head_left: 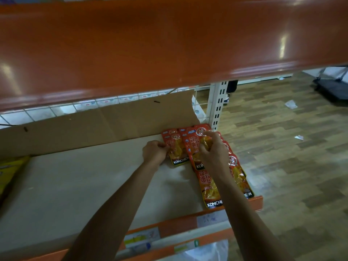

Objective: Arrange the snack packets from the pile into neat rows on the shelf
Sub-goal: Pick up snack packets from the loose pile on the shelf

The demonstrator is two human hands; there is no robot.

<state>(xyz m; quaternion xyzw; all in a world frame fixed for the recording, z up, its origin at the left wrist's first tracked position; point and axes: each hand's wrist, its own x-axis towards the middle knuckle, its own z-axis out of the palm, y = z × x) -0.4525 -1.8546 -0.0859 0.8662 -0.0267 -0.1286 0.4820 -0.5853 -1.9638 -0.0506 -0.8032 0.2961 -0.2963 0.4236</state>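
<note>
On the shelf (pixel 75 185), at its right end, red packets (pixel 211 187) lie in short rows. The left hand (pixel 153 151) pinches one packet's edge and the right hand (pixel 212 149) grips another. Most of the shelf seemingly remains unfilled.

Yellow packet (pixel 8 172) was cut off at left edge; right hand (pixel 212 151) hid most of middle snack packet (pixel 192 146), tbh.

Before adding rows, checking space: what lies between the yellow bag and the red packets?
Bare shelf board, then the left hand gripping the red packets; head view.
</note>
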